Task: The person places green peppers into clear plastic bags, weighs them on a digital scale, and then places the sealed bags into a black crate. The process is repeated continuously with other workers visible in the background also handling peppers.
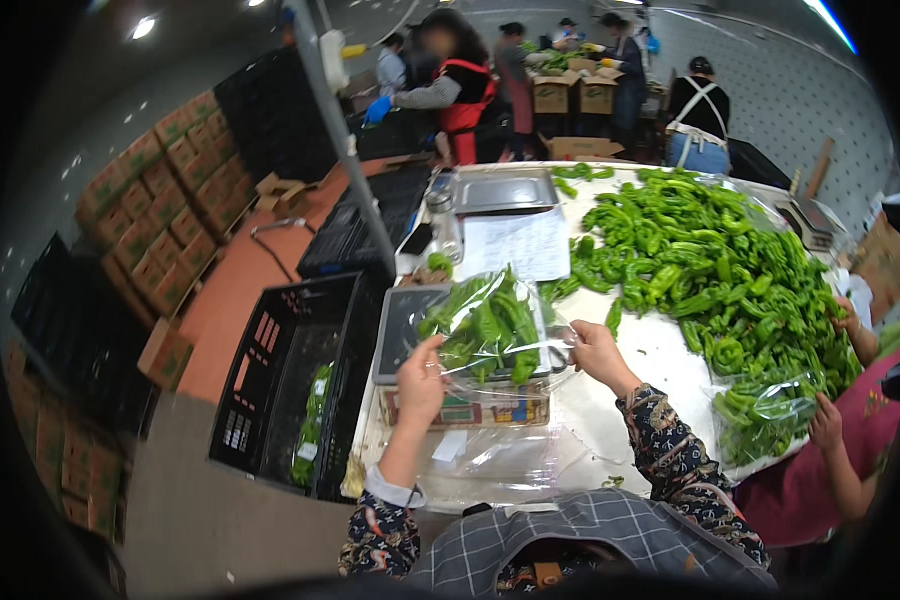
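Note:
A clear plastic bag of green peppers (pixel 491 322) is stretched between my two hands, over the weighing scale (pixel 401 330). My left hand (pixel 421 386) pinches the near left edge of the bag. On the other side, my right hand (pixel 600 356) grips its right edge. Whether the bag's underside touches the scale is hidden. The scale stands on a printed carton (pixel 469 405). Closer to my body lie flat clear plastic bags (pixel 495 461) with a small white label (pixel 450 446) on top.
Loose green peppers (pixel 705 255) are heaped on the right of the white table (pixel 652 382). Beside me a co-worker's hand (pixel 825 424) holds another pepper bag (pixel 765 412). A black crate (pixel 259 382) with labelled bags stands left. Behind the scale are papers (pixel 517 244), a metal tray (pixel 504 189) and a grey post (pixel 345 142).

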Demonstrator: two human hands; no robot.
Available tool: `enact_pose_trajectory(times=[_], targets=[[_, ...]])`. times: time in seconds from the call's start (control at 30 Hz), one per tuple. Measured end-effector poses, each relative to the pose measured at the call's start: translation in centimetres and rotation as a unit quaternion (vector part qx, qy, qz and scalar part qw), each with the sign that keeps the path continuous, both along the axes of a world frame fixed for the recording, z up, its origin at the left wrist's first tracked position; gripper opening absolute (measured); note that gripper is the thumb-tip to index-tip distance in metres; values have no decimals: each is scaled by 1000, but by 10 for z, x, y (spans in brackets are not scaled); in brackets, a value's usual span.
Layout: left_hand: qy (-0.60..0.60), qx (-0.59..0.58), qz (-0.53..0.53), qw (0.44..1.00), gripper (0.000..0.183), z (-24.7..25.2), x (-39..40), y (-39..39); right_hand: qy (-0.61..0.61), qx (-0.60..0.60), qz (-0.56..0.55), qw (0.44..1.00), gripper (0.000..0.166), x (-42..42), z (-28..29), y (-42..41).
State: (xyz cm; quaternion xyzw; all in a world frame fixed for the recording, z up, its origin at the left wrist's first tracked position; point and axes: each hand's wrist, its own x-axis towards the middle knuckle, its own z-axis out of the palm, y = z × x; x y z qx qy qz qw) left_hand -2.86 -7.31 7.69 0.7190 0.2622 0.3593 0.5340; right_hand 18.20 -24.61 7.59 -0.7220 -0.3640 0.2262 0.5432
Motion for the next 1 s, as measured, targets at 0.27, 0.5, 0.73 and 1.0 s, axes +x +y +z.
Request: enact_pose_trajectory(times=[0.27, 0.5, 0.73, 1.0], targets=[[-145, -56, -142, 978, 23, 74, 20, -53, 166, 168, 5, 972, 19, -32, 88, -96], [-57, -191, -286, 937, 22, 38, 79, -102, 225, 140, -107, 958, 16, -8, 49, -179], [54, 17, -304, 951, 28, -4, 97, -140, 189, 94, -267, 940, 14, -32, 2, -251], [221, 274, -295, 888, 47, -94, 46, -172, 263, 37, -364, 893, 11, -111, -95, -300]])
